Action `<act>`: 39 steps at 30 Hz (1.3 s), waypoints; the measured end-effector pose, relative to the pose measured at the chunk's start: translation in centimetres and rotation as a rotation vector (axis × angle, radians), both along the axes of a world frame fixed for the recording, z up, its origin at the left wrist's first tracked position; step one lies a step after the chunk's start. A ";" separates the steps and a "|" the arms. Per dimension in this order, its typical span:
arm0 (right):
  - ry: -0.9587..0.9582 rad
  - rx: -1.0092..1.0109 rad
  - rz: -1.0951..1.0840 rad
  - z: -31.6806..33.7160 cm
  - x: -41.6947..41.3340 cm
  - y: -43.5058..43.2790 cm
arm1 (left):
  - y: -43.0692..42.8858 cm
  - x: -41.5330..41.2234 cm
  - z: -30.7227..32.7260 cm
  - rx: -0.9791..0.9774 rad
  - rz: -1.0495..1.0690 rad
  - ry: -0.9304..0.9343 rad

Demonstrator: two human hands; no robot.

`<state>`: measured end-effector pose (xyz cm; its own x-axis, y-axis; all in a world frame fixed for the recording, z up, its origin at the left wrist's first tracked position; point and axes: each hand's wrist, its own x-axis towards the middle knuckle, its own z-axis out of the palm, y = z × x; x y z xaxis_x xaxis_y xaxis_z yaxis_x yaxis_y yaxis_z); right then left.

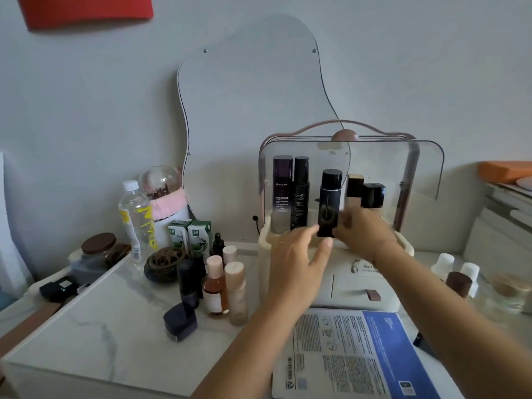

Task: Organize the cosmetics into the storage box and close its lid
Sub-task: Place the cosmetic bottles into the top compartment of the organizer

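Two hands [296, 269] [365, 234] touch one bottle [329, 203] — black (glossy cap).

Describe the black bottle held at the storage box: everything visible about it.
The black bottle is a slim cylinder with a glossy black cap and a dark body bearing a faint pale dotted burst; the material looks like plastic or coated glass. It is upright at the front of the open top compartment of the storage box. The right hand grips its lower body from the right; the left hand touches its base from the left. Whether it rests on the box floor is hidden.
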<state>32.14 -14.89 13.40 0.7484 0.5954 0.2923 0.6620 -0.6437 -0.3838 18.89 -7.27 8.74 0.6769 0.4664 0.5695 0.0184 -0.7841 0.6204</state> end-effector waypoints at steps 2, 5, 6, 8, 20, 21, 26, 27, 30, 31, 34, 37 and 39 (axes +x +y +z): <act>-0.066 0.051 0.017 -0.8 -1.5 -1.8 | 0.3 1.1 1.1 -0.091 0.019 0.005; -0.188 0.050 0.001 -1.7 -2.9 -4.0 | 1.2 3.6 2.8 -0.142 0.114 0.077; -0.225 0.015 -0.001 -1.9 -3.1 -4.7 | 1.5 4.6 3.2 -0.160 0.122 0.129; -0.278 -0.065 0.013 -2.3 -3.5 -5.7 | 1.8 6.6 3.9 -0.181 0.131 0.238; -0.209 0.082 0.011 -4.9 -3.1 -6.9 | 2.3 12.1 4.3 -0.130 0.320 0.396; -0.210 0.088 0.016 -4.9 -3.1 -6.9 | 2.3 12.2 4.3 -0.113 0.345 0.391; -0.216 0.122 0.022 -5.0 -3.1 -7.1 | 2.7 12.6 4.0 -0.027 0.429 0.378; -0.215 0.125 0.024 -5.0 -3.1 -7.1 | 2.8 12.6 3.9 -0.011 0.441 0.380; -0.211 0.145 0.029 -5.1 -3.1 -7.0 | 3.1 12.6 3.8 0.026 0.475 0.385; -0.210 0.151 0.032 -5.1 -3.1 -7.0 | 3.2 12.5 3.9 0.037 0.485 0.387; -0.213 0.169 0.036 -5.2 -3.1 -7.1 | 3.3 12.4 3.9 0.075 0.493 0.406; -0.219 0.175 0.036 -5.2 -3.2 -7.1 | 3.4 12.2 3.9 0.109 0.495 0.436; -0.218 0.192 0.038 -5.3 -3.2 -7.1 | 3.4 12.1 3.9 0.122 0.500 0.459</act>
<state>28.91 -21.97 8.08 0.6337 0.5402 0.5537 0.7647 -0.5460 -0.3424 31.03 -3.83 12.67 0.5820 0.7365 0.3447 0.6361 -0.6764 0.3713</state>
